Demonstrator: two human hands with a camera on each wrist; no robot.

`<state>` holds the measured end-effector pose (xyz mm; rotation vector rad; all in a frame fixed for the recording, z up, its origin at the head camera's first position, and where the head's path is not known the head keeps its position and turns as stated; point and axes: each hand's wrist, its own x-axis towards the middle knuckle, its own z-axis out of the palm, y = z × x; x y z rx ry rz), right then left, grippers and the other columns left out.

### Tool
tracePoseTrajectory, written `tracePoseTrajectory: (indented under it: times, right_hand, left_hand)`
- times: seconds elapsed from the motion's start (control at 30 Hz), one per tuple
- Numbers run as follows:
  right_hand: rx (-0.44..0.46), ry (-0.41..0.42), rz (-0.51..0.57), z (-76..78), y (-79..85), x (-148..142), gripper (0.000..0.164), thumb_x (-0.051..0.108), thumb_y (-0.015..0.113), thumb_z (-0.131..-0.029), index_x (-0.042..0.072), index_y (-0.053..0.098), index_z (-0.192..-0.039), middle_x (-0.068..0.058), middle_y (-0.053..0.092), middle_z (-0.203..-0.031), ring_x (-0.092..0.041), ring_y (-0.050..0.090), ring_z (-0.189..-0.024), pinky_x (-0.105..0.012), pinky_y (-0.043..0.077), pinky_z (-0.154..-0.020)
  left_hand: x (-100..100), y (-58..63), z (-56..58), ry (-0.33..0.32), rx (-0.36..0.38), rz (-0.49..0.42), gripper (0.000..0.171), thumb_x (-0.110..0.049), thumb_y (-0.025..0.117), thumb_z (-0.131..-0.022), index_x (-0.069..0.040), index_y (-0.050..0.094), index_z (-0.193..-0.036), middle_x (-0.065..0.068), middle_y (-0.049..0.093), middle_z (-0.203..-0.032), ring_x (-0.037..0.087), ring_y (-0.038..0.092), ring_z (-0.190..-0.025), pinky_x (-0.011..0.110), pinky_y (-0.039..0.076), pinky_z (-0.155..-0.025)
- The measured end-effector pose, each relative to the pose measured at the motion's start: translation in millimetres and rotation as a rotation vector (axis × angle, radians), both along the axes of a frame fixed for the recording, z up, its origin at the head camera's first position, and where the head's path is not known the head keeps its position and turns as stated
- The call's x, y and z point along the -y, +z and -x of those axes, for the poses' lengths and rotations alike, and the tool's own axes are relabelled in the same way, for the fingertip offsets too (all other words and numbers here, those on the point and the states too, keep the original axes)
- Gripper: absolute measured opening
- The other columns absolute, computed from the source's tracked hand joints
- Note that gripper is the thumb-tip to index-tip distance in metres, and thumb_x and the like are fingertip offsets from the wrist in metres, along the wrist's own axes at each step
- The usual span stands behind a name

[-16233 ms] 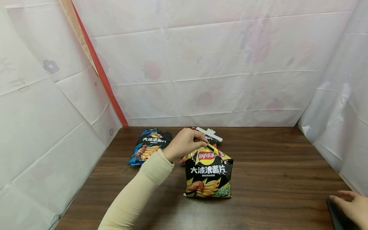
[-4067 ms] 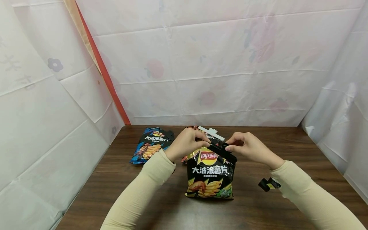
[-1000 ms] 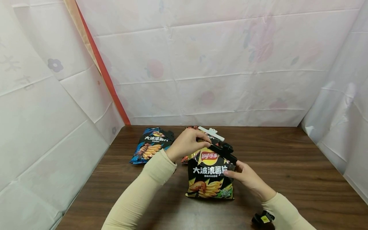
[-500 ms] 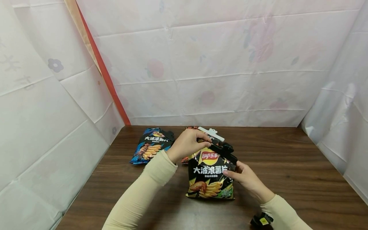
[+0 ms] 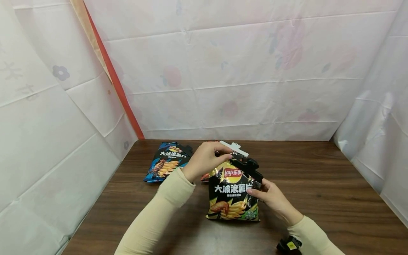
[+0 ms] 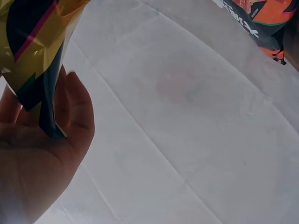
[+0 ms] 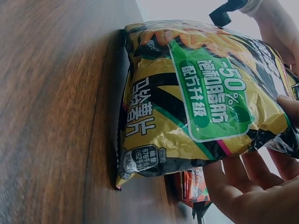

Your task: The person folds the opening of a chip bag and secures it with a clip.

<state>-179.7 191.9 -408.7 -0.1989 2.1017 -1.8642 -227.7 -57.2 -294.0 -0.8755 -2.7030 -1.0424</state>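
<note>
A black and yellow bag of chips (image 5: 232, 198) stands upright near the table's middle. Its folded top edge carries a black bag clip (image 5: 248, 167), slanting down to the right. At the upper left corner, my left hand (image 5: 207, 158) has thumb and index close together on the bag's top, by the clip's end. The left wrist view shows the bag's corner (image 6: 35, 60) before that palm; the fingertips' contact is hidden. My right hand (image 5: 277, 200) grips the right side, thumb on the front. Its fingers (image 7: 243, 170) lie behind the bag in the right wrist view.
A blue bag of chips (image 5: 165, 163) with a black clip lies at the back left. Behind the front bag, partly covered, is an orange-red bag (image 6: 271, 14) bearing a white clip (image 5: 234, 148). White cloth walls (image 5: 239, 81) border the wooden table (image 5: 302, 170).
A black clip has come onto the bag's top since the oldest frame. My right hand has gone from the clip down to the bag's side. Just now my left fingertips shifted slightly up and left.
</note>
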Motion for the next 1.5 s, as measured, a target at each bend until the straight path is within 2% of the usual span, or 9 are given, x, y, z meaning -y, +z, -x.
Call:
tracePoseTrajectory:
  times: [0.37, 0.5, 0.63, 0.8, 0.9, 1.0, 1.1, 1.33, 1.5]
  right_hand:
    - [0.03, -0.033, 0.033, -1.3, -0.8, -2.1, 0.059, 0.014, 0.069, -0.091, -0.007, 0.044, -0.14, 0.004, 0.047, -0.079, -0.007, 0.041, -0.064, -0.024, 0.037, -0.059]
    - [0.03, -0.036, 0.033, -1.3, -0.7, -2.6, 0.058, 0.014, 0.068, -0.092, -0.007, 0.044, -0.141, 0.006, 0.041, -0.073, -0.006, 0.036, -0.059, -0.022, 0.034, -0.056]
    - [0.026, -0.026, 0.047, -0.8, -0.6, -2.7, 0.061, 0.014, 0.068, -0.092, -0.005, 0.041, -0.144, 0.007, 0.041, -0.073, -0.005, 0.036, -0.059, -0.023, 0.036, -0.058]
    - [0.031, -0.034, 0.059, -0.5, -1.5, -2.8, 0.059, 0.013, 0.067, -0.093, -0.006, 0.042, -0.143, 0.007, 0.041, -0.073, -0.005, 0.035, -0.058, -0.023, 0.034, -0.057]
    - [0.034, -0.032, 0.058, -0.9, -1.9, -3.9, 0.057, 0.015, 0.066, -0.094, -0.006, 0.043, -0.142, 0.007, 0.041, -0.074, -0.005, 0.034, -0.058, -0.023, 0.033, -0.057]
    - [0.038, -0.034, 0.067, -1.1, -1.8, -4.8, 0.056, 0.015, 0.066, -0.094, -0.006, 0.043, -0.141, 0.007, 0.045, -0.077, -0.005, 0.036, -0.06, -0.024, 0.034, -0.058]
    - [0.046, -0.049, 0.076, -1.0, -1.1, -5.7, 0.054, 0.015, 0.065, -0.094, -0.006, 0.045, -0.139, 0.006, 0.05, -0.082, -0.005, 0.039, -0.063, -0.023, 0.035, -0.058]
    - [0.062, -0.072, 0.089, 0.0, -0.9, -8.8, 0.053, 0.016, 0.066, -0.094, -0.006, 0.045, -0.138, 0.006, 0.06, -0.095, -0.003, 0.048, -0.071, -0.022, 0.04, -0.061]
    - [0.067, -0.092, 0.079, 1.1, -2.4, -10.3, 0.055, 0.015, 0.066, -0.094, -0.005, 0.044, -0.14, 0.008, 0.056, -0.089, -0.003, 0.037, -0.056, -0.021, 0.034, -0.056]
  left_hand:
    - [13.2, -16.5, -4.6, 0.129, 0.06, -0.319, 0.045, -0.028, 0.071, -0.091, -0.022, 0.059, -0.135, 0.004, 0.061, -0.129, 0.016, 0.059, -0.113, 0.041, 0.05, -0.096]
    - [18.4, -25.8, -11.1, 0.159, 0.135, -0.396, 0.058, -0.031, 0.07, -0.092, -0.024, 0.048, -0.144, 0.003, 0.052, -0.138, 0.021, 0.053, -0.125, 0.045, 0.045, -0.103]
    - [22.6, -38.7, -16.1, 0.167, 0.205, -0.454, 0.066, -0.031, 0.071, -0.091, -0.026, 0.039, -0.149, 0.004, 0.047, -0.145, 0.025, 0.05, -0.129, 0.046, 0.043, -0.1]
    - [25.4, -54.7, -21.5, 0.168, 0.287, -0.491, 0.067, -0.031, 0.071, -0.091, -0.03, 0.036, -0.149, 0.006, 0.046, -0.143, 0.025, 0.053, -0.108, 0.039, 0.041, -0.08]
    - [25.9, -63.1, -26.4, 0.184, 0.362, -0.492, 0.072, -0.035, 0.071, -0.091, -0.026, 0.034, -0.152, 0.009, 0.043, -0.146, 0.026, 0.055, -0.114, 0.041, 0.048, -0.088]
    - [25.8, -70.3, -31.1, 0.168, 0.418, -0.501, 0.079, -0.037, 0.071, -0.09, -0.019, 0.03, -0.154, 0.013, 0.038, -0.153, 0.032, 0.049, -0.132, 0.049, 0.044, -0.105]
    - [25.8, -75.7, -36.0, 0.139, 0.441, -0.49, 0.084, -0.039, 0.071, -0.09, -0.014, 0.025, -0.156, 0.013, 0.035, -0.155, 0.033, 0.043, -0.137, 0.049, 0.04, -0.109]
    - [24.8, -88.0, -42.7, 0.104, 0.481, -0.499, 0.086, -0.034, 0.072, -0.089, -0.012, 0.023, -0.156, 0.014, 0.036, -0.155, 0.033, 0.045, -0.137, 0.046, 0.044, -0.107]
    - [23.0, -95.5, -45.9, 0.091, 0.512, -0.472, 0.085, -0.034, 0.073, -0.089, -0.013, 0.024, -0.156, 0.014, 0.038, -0.154, 0.033, 0.047, -0.134, 0.045, 0.047, -0.103]
